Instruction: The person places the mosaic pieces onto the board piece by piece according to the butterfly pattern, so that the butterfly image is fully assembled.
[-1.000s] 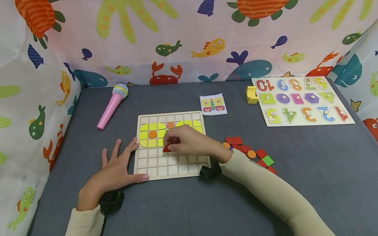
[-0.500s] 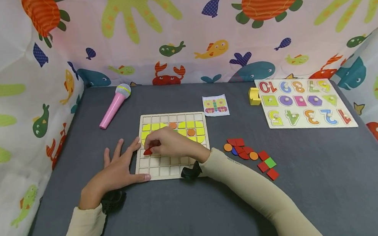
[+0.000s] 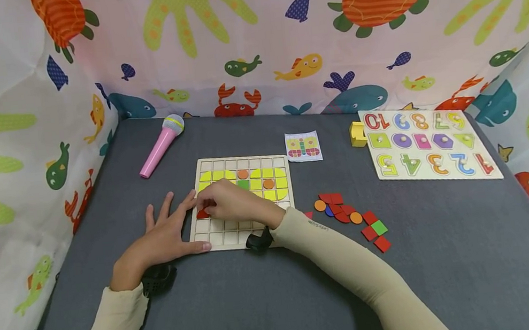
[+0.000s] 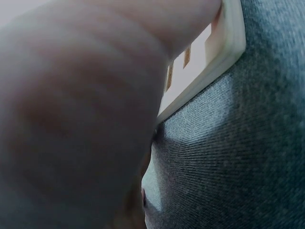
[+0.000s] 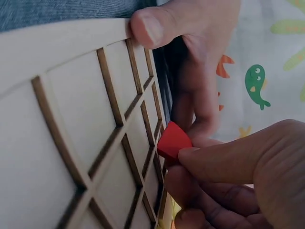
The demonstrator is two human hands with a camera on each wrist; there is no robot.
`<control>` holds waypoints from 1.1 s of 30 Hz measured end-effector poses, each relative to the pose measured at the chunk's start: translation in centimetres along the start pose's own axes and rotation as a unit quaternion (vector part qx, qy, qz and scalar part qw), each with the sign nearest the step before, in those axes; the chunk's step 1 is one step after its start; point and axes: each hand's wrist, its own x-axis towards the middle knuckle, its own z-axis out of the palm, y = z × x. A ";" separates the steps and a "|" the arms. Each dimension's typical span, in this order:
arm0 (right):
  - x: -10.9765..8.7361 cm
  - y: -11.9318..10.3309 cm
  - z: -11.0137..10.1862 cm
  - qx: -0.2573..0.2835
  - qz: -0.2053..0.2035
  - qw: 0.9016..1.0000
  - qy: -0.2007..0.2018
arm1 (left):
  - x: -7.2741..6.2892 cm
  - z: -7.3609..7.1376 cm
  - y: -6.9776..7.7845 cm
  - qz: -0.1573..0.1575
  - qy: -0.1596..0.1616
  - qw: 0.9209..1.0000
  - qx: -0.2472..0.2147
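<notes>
Tile [image 5: 174,140], red, is pinched between the thumb and fingers of the right hand [image 3: 232,202] at the left side of the grid board [image 3: 233,238]; whether it is seated cannot be told. The left hand [image 3: 160,243], fingers spread, rests its thumb on the board's near left corner. Yellow tiles [image 3: 280,181] fill squares toward the board's far edge. Right of the board lie loose tiles [image 3: 346,209], mostly red. Just beside its far right corner is a patterned card [image 3: 303,147]. Well right of it, a number board [image 3: 422,174] reads upside down: 10, 9, 8, 7, 6 far, 5, 4, 3, 2, 1 near. Print on the right sleeve [image 3: 345,242] is too small to read.
</notes>
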 end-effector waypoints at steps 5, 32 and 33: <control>0.2 -0.2 0.0 -0.045 -0.011 0.999 -0.009 | 0.0 0.0 0.1 -0.002 -0.001 1.000 -0.002; -1.1 0.2 0.4 -0.067 -0.003 0.998 0.015 | 0.1 0.3 0.1 -0.005 0.001 1.000 0.007; -1.3 0.2 0.2 -0.064 -0.004 0.998 0.019 | 0.0 0.3 0.2 -0.004 0.003 1.000 0.007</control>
